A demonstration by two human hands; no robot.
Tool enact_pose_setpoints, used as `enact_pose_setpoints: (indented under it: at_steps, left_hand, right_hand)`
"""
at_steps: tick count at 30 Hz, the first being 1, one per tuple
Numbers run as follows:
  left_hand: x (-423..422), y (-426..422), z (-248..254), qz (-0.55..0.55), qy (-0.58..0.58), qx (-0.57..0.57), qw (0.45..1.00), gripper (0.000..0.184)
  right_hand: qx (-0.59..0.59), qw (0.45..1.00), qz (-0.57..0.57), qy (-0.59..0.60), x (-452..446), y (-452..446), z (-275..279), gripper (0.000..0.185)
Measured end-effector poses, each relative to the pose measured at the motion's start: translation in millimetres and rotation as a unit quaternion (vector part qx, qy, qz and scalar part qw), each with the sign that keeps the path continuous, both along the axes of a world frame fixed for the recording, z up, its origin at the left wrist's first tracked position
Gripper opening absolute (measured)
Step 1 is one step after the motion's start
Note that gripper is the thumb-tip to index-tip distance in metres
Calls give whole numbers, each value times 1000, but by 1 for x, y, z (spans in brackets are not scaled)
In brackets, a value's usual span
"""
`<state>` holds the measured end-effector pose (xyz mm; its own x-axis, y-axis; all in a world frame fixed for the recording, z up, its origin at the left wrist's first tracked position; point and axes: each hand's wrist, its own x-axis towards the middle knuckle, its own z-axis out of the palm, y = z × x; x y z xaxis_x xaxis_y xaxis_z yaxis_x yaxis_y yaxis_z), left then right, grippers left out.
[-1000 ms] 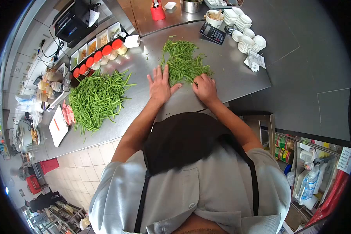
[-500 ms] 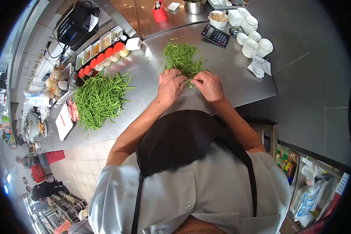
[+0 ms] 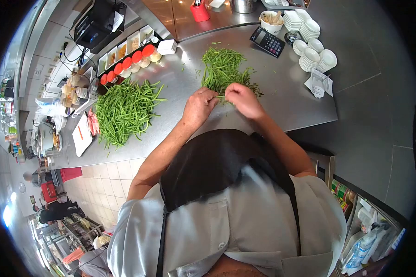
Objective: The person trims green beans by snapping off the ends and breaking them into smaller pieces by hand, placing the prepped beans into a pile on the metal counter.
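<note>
Between my two hands a short green bean [image 3: 221, 97] is pinched, one end in each. My left hand [image 3: 199, 107] has its fingers closed on the bean's left end. The fingers of my right hand [image 3: 245, 100] are closed at its right end and slightly blurred. Just beyond both hands lies a pile of broken bean pieces [image 3: 223, 67] on the steel table [image 3: 175, 101]. A larger heap of long green beans [image 3: 127, 111] is spread to the left.
Red-lidded jars [image 3: 136, 57] and a row of white trays [image 3: 121, 50] line the back left. A notepad [image 3: 82, 135] lies left of the heap. A calculator [image 3: 267, 41], white bowls [image 3: 310, 56] and crumpled paper [image 3: 319, 84] are at the right. People stand far off at lower left.
My left hand was flat and spread on the table; it has moved right and closed on a bean beside my right hand. The view has shifted, so the table's things appear further right.
</note>
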<state>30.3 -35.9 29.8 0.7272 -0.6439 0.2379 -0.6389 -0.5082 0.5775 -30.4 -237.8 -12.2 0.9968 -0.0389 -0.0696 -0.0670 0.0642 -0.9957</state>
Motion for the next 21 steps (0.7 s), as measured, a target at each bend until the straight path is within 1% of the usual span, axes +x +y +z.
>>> enact_pose_setpoints:
  at_steps: [3, 4, 5, 6, 7, 9, 10, 13, 14, 17, 20, 21]
  left_hand:
    - [6, 8, -11, 65, 33, -70, 995, 14]
    - [13, 12, -19, 122, 169, -159, 965, 13]
    - [23, 18, -28, 176, 300, -244, 905, 13]
    - [27, 21, -27, 223, 420, -323, 818, 13]
    - [28, 25, -26, 234, 442, -347, 793, 12]
    - [28, 30, -22, 255, 485, -395, 738, 11]
    - [26, 31, -19, 254, 493, -388, 736, 10]
    - [16, 27, -14, 217, 498, -425, 724, 9]
    - [14, 28, -14, 210, 504, -431, 718, 9]
    - [10, 34, -15, 182, 535, -440, 698, 10]
    - [-2, 42, -20, 141, 592, -427, 669, 12]
    - [-7, 42, -22, 125, 615, -419, 656, 13]
  right_hand:
    - [114, 992, 16, 42, 9, -2, 1, 17]
    - [-50, 998, -19, -25, 13, -1, 2, 19]
    - [-116, 993, -12, -27, 13, -2, 3, 19]
    - [-181, 983, -6, -30, 12, -5, 16, 20]
    - [-247, 969, -1, -34, 13, -7, 23, 21]
    - [-225, 971, 6, -86, 16, 2, 19, 22]
    - [-213, 971, 9, -111, 16, 8, 17, 22]
    - [-230, 966, 49, -112, 15, 25, 21, 22]
    - [-238, 962, 38, -131, 18, 30, 5, 22]
    - [-249, 962, 24, -108, 14, 38, 0, 20]
    - [-62, 998, -2, -17, 17, 34, -15, 17]
    - [53, 998, -10, 34, 21, 26, -20, 16]
